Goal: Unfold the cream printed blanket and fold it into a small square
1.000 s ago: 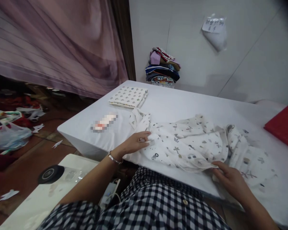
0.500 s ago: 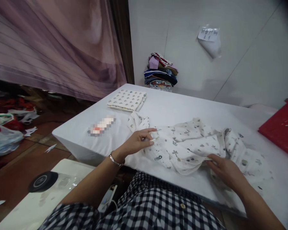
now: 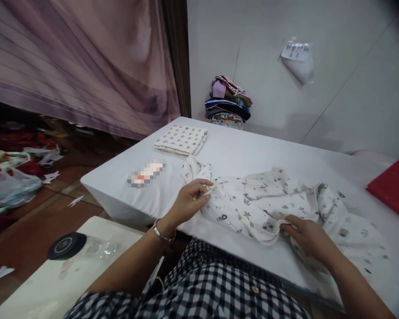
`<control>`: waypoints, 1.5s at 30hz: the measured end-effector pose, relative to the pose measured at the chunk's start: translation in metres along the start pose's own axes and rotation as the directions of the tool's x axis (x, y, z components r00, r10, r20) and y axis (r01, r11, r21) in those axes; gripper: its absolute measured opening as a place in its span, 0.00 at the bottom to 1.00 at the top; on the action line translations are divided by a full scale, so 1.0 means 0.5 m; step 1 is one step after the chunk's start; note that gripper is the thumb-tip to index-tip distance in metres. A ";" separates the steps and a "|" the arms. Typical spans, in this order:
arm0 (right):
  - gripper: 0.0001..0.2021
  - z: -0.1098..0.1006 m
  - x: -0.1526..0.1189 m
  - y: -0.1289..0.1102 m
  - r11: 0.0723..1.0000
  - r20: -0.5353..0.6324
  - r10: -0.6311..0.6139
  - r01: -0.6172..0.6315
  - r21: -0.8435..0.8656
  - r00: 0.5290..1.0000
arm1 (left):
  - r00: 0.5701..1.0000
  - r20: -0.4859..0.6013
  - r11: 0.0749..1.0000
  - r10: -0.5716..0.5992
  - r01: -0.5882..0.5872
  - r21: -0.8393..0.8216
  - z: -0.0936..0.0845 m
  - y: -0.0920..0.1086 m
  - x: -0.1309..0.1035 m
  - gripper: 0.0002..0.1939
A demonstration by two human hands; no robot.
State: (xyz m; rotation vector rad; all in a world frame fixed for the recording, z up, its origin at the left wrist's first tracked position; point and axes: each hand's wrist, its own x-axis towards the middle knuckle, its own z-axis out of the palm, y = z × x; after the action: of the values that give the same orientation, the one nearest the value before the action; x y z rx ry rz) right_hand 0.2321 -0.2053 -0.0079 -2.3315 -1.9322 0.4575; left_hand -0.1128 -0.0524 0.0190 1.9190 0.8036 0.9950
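Note:
A white cloth [image 3: 252, 208] with small leaf and shape prints lies crumpled along the near side of the white-covered table [image 3: 272, 148]. My left hand [image 3: 193, 197] pinches its left part between thumb and fingers. Further right, my right hand [image 3: 302, 232] grips the near edge of the same cloth, which folds over at the fingers. The cloth's right end spreads loosely past my right forearm. Beyond my left hand sits a folded patterned cloth [image 3: 181, 139], and nearer the left edge lies a small pixelated item [image 3: 146, 174] that I cannot make out.
A stack of folded fabrics [image 3: 228, 104] stands against the wall behind the table. At the right is a red container [image 3: 394, 184]. A cream surface [image 3: 86, 261] at the lower left bears a round black object [image 3: 67, 246]. Plastic bags [image 3: 13, 181] lie on the floor.
The view has shifted slightly left. My right hand has drawn the cloth's near edge up a little into a small fold. My left hand keeps its pinch.

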 end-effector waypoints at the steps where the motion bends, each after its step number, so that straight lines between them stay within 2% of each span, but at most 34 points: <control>1: 0.17 0.001 0.000 0.002 1.000 -0.006 0.000 0.000 0.000 1.000 | 0.999 -0.040 1.000 -0.014 0.015 0.001 0.004 -0.006 -0.004 0.08; 4: 0.17 0.005 -0.003 0.008 1.000 -0.016 -0.003 0.003 0.015 1.000 | 0.985 -0.101 0.990 -0.140 0.142 0.011 0.011 -0.037 -0.021 0.07; 8: 0.17 0.014 -0.008 0.015 0.998 -0.021 -0.012 0.013 0.060 1.000 | 0.931 -0.084 0.934 -0.356 0.358 0.011 0.007 -0.082 -0.055 0.07; 11: 0.18 0.019 -0.007 0.021 0.999 -0.002 -0.022 0.022 0.043 1.000 | 0.905 -0.065 0.907 -0.420 0.418 -0.050 0.001 -0.093 -0.070 0.08; 13: 0.19 0.017 -0.004 0.024 1.000 0.011 -0.025 0.025 0.004 1.000 | 0.902 -0.060 0.903 -0.427 0.422 -0.081 0.001 -0.084 -0.071 0.07; 16: 0.19 0.005 0.004 0.018 0.998 0.030 -0.020 0.022 -0.060 0.999 | 0.947 -0.079 0.948 -0.311 0.304 -0.088 0.009 -0.050 -0.062 0.06; 19: 0.18 -0.009 0.015 -0.002 0.993 0.030 -0.035 0.038 -0.114 0.999 | 0.996 -0.065 0.998 -0.057 0.056 -0.025 0.026 -0.011 -0.046 0.05; 22: 0.18 -0.017 0.027 -0.026 0.987 0.043 -0.022 0.029 -0.158 0.999 | 0.987 -0.029 0.987 0.160 -0.160 -0.001 0.051 0.011 -0.026 0.03; 25: 0.19 -0.031 0.031 -0.043 0.992 0.064 0.058 -0.050 -0.120 0.996 | 0.963 -0.019 0.964 0.267 -0.267 -0.007 0.078 0.014 -0.005 0.04; 28: 0.28 -0.061 0.017 -0.059 0.994 0.108 0.061 -0.070 0.086 0.992 | 0.960 -0.033 0.960 0.278 -0.279 -0.022 0.096 0.011 0.011 0.05; 30: 0.31 -0.082 0.006 -0.073 0.959 0.104 -0.030 0.000 0.282 0.994 | 0.964 -0.052 0.963 0.260 -0.263 -0.055 0.101 0.011 0.018 0.05; 33: 0.28 -0.091 0.013 -0.104 0.855 -0.007 -0.166 0.147 0.497 0.986 | 0.975 -0.074 0.967 0.209 -0.218 -0.134 0.105 0.015 0.024 0.05; 37: 0.24 -0.050 0.067 -0.148 0.741 -0.110 -0.214 0.234 0.629 0.971 | 0.984 -0.059 0.962 0.166 -0.175 -0.211 0.115 0.024 0.028 0.05; 41: 0.21 0.001 0.114 -0.182 0.614 -0.123 -0.260 0.262 0.745 0.958 | 0.987 -0.048 0.956 0.153 -0.160 -0.247 0.127 0.020 0.034 0.05; 43: 0.16 0.014 0.122 -0.190 0.557 -0.080 -0.260 0.217 0.802 0.962 | 0.990 -0.044 0.958 0.133 -0.140 -0.250 0.130 0.014 0.037 0.05; 45: 0.16 0.019 0.123 -0.192 0.518 -0.030 -0.203 0.133 0.845 0.979 | 0.993 -0.035 0.969 0.117 -0.122 -0.213 0.128 0.010 0.039 0.06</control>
State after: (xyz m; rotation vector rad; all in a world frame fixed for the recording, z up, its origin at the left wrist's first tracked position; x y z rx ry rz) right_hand 0.1484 -0.1273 -0.0041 -1.4644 -1.4009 1.1604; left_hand -0.0478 -0.0626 0.0071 1.7883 0.5722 1.1300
